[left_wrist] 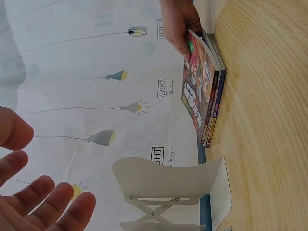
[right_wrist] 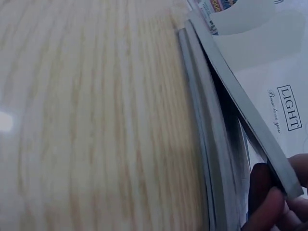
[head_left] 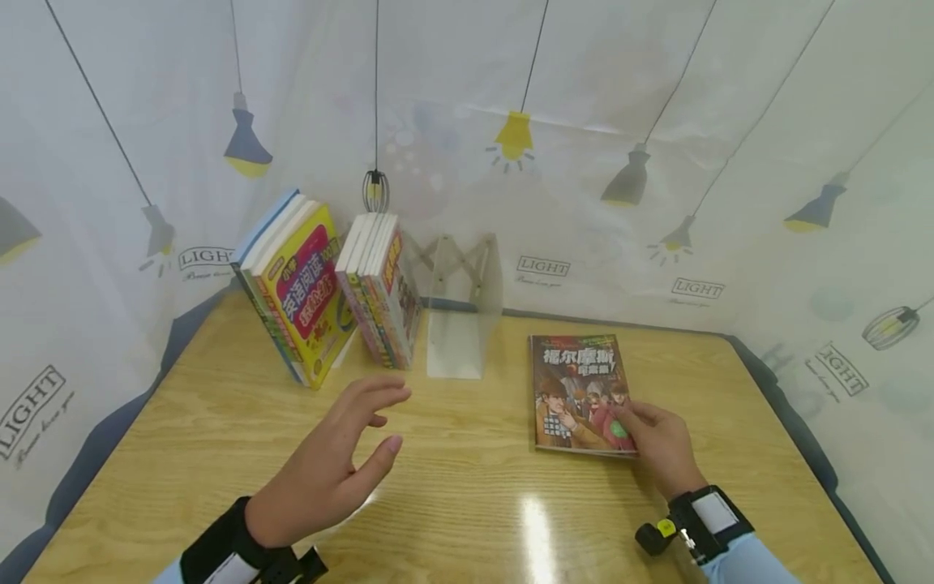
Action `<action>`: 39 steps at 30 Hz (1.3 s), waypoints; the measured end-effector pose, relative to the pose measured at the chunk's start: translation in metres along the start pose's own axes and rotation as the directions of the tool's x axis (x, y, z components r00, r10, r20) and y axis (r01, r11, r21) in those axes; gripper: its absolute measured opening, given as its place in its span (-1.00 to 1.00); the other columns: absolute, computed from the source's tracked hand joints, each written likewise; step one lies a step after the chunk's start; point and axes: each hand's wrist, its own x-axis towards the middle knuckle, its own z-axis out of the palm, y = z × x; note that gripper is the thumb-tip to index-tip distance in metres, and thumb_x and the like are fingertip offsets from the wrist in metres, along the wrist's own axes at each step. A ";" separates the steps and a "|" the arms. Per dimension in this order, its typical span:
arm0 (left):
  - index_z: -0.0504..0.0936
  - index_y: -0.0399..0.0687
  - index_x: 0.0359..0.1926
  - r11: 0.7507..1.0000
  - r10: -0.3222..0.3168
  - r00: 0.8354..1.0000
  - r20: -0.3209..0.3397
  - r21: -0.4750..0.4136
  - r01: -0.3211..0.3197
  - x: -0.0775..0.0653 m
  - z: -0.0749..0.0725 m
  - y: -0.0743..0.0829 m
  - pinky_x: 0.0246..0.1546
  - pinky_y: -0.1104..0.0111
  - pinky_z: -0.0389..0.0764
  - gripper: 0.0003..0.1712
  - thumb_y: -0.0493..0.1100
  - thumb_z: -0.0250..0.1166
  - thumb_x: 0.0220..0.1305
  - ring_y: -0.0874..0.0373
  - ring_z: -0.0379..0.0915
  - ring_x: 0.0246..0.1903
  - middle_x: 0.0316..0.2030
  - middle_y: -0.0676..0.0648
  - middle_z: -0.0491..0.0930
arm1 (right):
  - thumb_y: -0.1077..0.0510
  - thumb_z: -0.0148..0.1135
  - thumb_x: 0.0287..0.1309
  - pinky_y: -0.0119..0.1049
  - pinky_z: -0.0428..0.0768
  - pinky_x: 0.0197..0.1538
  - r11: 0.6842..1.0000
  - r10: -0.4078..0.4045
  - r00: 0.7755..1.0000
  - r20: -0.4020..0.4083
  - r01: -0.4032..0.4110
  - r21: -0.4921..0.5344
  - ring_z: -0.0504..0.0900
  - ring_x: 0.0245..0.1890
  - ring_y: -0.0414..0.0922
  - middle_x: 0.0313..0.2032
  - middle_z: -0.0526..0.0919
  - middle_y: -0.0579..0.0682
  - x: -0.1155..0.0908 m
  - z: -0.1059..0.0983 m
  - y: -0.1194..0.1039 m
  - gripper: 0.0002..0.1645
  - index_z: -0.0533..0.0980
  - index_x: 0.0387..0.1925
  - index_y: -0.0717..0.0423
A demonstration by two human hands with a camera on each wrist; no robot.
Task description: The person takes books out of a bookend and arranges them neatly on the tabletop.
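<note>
At the right of the table lies a small stack of books, topped by a dark comic-style book point(head_left: 580, 393) with white lettering and cartoon figures. My right hand point(head_left: 660, 450) pinches this top book at its near right corner. In the right wrist view the book's edge point(right_wrist: 240, 103) slants up, its near end raised off the book underneath point(right_wrist: 207, 130). Two spines face out in the left wrist view, the lower book's point(left_wrist: 218, 108) being blue-purple. My left hand point(head_left: 332, 462) hovers over the left half of the table, fingers spread and holding nothing.
A metal expanding bookend point(head_left: 467, 324) stands at the back middle. Left of it several slim white-edged books point(head_left: 379, 292) stand upright, then larger books with a yellow cover point(head_left: 310, 292) in front, leaning. A printed lamp curtain point(head_left: 452, 122) hangs behind the wooden table point(head_left: 452, 503).
</note>
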 end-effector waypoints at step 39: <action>0.41 -0.02 0.34 0.998 0.006 1.000 0.026 0.068 -0.008 0.006 0.000 0.004 0.18 0.06 0.52 -0.53 -0.21 0.18 0.46 0.06 0.27 0.36 0.38 -0.01 0.28 | -0.25 0.28 0.27 -0.30 0.43 -0.47 0.879 -0.124 0.991 0.042 0.129 -0.460 0.54 -0.44 -0.08 -0.33 0.71 0.12 0.015 -0.006 0.003 -0.29 0.61 0.00 0.35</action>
